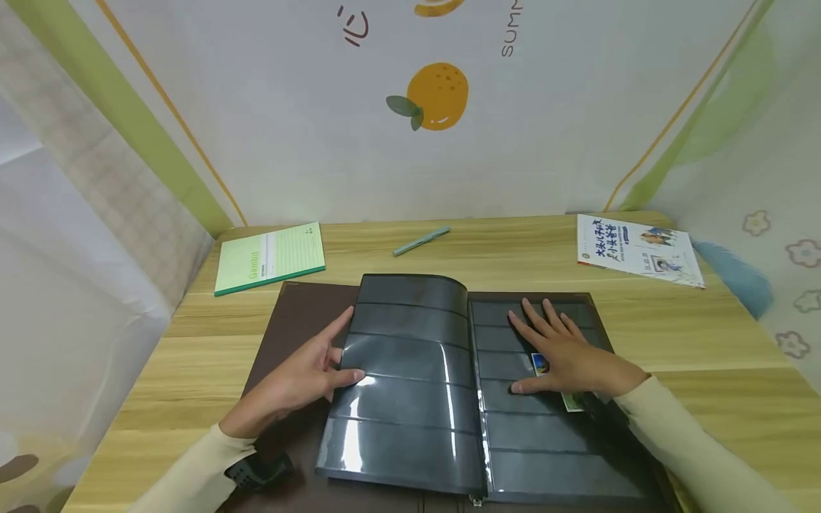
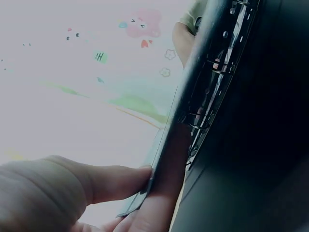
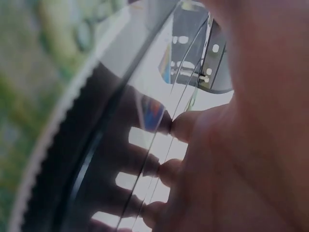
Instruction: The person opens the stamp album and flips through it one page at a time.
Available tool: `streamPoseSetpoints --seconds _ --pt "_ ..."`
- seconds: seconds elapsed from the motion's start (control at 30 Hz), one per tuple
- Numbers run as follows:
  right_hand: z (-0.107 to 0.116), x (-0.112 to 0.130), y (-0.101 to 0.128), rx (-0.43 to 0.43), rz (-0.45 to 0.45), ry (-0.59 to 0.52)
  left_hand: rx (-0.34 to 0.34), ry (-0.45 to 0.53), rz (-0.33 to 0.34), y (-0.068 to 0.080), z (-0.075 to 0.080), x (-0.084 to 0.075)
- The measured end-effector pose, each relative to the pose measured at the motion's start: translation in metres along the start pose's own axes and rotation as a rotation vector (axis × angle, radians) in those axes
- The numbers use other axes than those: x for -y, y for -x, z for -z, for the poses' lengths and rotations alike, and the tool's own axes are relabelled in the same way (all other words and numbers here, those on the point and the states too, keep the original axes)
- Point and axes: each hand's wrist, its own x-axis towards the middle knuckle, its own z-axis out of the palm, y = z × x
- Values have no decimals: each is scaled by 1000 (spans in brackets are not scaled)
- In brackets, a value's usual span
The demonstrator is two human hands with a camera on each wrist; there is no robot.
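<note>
Lying open nearest the person on the wooden worktop (image 1: 705, 335), a dark album (image 1: 301, 313) with glossy black pocket pages fills the middle of the head view. The left hand (image 1: 301, 374) holds the outer edge of a raised page (image 1: 410, 370), thumb on top and the other fingers curled under it, so the sheet bows up from the spine; the left wrist view shows a thumb (image 2: 101, 181) pressed against that thin edge. The right hand (image 1: 564, 353) rests flat on the right-hand page (image 1: 545, 442), its fingers straight and spread apart, pressing down; the right wrist view shows the fingertips (image 3: 181, 126) touching the shiny plastic. A small colourful stamp (image 1: 541, 364) sits in a pocket strip just at the thumb side of that hand, and a green-edged stamp (image 1: 573, 402) peeks out beside the wrist. Both sleeves are cream, and a dark strap (image 1: 256, 472) sits at the left wrist. Farther back, a green notebook (image 1: 269, 258) lies at the left, a pale green pen (image 1: 421, 241) lies near the middle, and a white booklet (image 1: 638, 249) lies at the right, all well apart from the album. Behind them hangs a backdrop with a printed orange (image 1: 436, 96)
</note>
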Motion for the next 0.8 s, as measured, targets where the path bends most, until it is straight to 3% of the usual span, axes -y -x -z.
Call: streamPoseSetpoints --seconds 0.5,0.8 --pt "13 -15 -16 77 10 -71 -34 -5 20 -8 1 14" --pt "20 -25 -20 110 44 -73 -12 -40 20 -13 8 16"
